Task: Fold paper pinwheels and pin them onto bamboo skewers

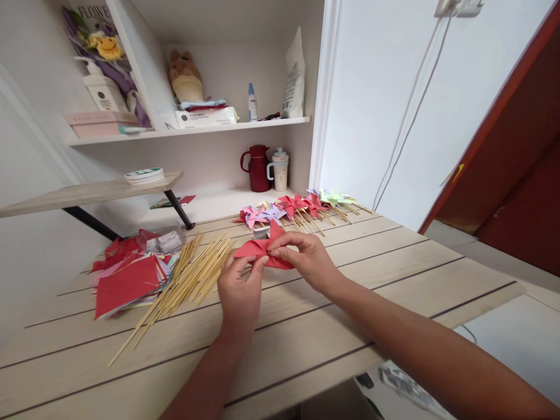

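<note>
Wood-plank table, head view: both hands pinch red folded paper at centre. Left hand at 7 o'clock, right hand at 3. Skewers at 9. Best keep grips tight near the centre so folds hold.

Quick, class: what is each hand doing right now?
Left hand: pinching the red paper.
Right hand: also closed on the red paper.

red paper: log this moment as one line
hands: left hand and right hand hold red paper | left of them: sticks | behind: pinwheels
</note>
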`<action>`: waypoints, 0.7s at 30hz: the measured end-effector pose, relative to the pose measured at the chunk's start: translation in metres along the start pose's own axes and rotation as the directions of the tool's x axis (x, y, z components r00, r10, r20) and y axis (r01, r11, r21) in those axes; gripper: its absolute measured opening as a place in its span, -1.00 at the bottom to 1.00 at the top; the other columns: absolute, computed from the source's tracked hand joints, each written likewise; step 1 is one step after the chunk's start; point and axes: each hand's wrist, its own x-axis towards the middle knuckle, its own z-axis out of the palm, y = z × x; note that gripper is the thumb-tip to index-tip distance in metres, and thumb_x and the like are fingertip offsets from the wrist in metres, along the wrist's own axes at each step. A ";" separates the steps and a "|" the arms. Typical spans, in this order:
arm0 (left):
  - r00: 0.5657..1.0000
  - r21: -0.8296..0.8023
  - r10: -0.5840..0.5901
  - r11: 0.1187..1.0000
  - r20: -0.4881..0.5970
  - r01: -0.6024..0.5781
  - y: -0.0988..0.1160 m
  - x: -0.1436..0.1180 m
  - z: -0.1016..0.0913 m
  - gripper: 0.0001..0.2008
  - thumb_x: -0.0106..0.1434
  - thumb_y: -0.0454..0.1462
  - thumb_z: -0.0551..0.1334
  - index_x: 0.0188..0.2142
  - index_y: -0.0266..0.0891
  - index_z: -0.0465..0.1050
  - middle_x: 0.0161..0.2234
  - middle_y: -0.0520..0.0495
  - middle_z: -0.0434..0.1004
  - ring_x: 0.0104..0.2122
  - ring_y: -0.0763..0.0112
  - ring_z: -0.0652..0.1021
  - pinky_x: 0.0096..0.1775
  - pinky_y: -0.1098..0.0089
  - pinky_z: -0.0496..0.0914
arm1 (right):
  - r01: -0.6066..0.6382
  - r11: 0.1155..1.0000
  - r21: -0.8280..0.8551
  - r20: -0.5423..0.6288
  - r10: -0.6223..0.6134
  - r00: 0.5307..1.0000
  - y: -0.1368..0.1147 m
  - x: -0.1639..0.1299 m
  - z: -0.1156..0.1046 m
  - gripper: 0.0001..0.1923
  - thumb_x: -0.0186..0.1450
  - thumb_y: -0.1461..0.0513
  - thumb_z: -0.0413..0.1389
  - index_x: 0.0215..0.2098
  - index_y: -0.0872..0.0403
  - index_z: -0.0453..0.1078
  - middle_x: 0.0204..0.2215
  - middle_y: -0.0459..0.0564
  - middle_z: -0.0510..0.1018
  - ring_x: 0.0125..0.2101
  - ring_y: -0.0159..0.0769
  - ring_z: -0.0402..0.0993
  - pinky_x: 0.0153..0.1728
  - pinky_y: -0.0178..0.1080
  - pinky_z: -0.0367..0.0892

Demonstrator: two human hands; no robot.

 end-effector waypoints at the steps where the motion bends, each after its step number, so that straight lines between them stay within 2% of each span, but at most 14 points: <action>1: 1.000 0.006 -0.014 1.000 0.000 0.014 0.000 0.000 0.000 -0.93 0.21 -0.24 0.39 -0.40 -0.16 0.63 -0.38 -0.02 0.59 -0.32 0.31 0.58 -0.19 0.30 0.47 | 0.001 1.000 -0.001 0.003 -0.001 1.000 0.000 0.000 0.000 -0.96 0.21 0.22 0.32 -0.41 0.00 0.61 -0.41 -0.10 0.66 -0.34 -0.31 0.52 -0.18 -0.21 0.39; 4: 1.000 0.016 -0.007 1.000 -0.002 0.007 -0.001 0.000 0.000 -0.92 0.21 -0.23 0.39 -0.40 -0.16 0.62 -0.37 -0.03 0.60 -0.31 0.29 0.59 -0.19 0.29 0.47 | -0.004 1.000 -0.001 0.002 0.004 1.000 0.001 0.000 0.000 -0.95 0.22 0.22 0.32 -0.41 0.01 0.60 -0.41 -0.10 0.65 -0.34 -0.32 0.51 -0.19 -0.21 0.37; 9: 0.995 0.061 0.094 0.994 -0.031 -0.092 0.000 -0.001 -0.001 -0.94 0.24 -0.27 0.37 -0.38 -0.16 0.60 -0.34 -0.03 0.61 -0.29 0.29 0.59 -0.16 0.27 0.44 | -0.030 0.999 0.027 0.014 0.030 0.999 0.003 -0.001 0.000 -0.92 0.19 0.23 0.34 -0.43 0.04 0.55 -0.45 -0.12 0.61 -0.41 -0.35 0.45 -0.28 -0.23 0.35; 16: 0.977 0.103 0.213 0.972 -0.005 -0.212 0.002 0.002 -0.004 -0.94 0.29 -0.29 0.32 -0.32 -0.14 0.60 -0.29 -0.03 0.64 -0.25 0.29 0.60 -0.12 0.22 0.41 | -0.022 0.995 0.095 0.030 0.019 0.999 0.004 -0.001 0.003 -0.83 0.17 0.25 0.36 -0.44 0.05 0.44 -0.47 -0.14 0.54 -0.43 -0.39 0.42 -0.35 -0.27 0.35; 19: 0.971 0.132 0.237 0.963 -0.008 -0.234 0.001 0.003 -0.004 -0.93 0.30 -0.26 0.32 -0.32 -0.14 0.61 -0.27 -0.05 0.65 -0.24 0.28 0.60 -0.11 0.20 0.41 | -0.048 0.982 0.184 0.014 0.046 0.999 0.004 -0.002 0.003 -0.74 0.14 0.25 0.39 -0.30 0.02 0.40 -0.41 -0.14 0.56 -0.40 -0.36 0.48 -0.38 -0.28 0.39; 21: 0.967 0.158 0.256 0.955 -0.018 -0.250 0.000 0.003 -0.004 -0.91 0.30 -0.24 0.32 -0.32 -0.13 0.62 -0.28 -0.05 0.65 -0.24 0.27 0.60 -0.10 0.19 0.41 | -0.077 0.973 0.218 0.013 0.075 0.997 0.004 -0.003 0.003 -0.52 0.12 0.26 0.41 -0.05 -0.04 0.37 -0.37 -0.13 0.60 -0.36 -0.31 0.54 -0.37 -0.25 0.44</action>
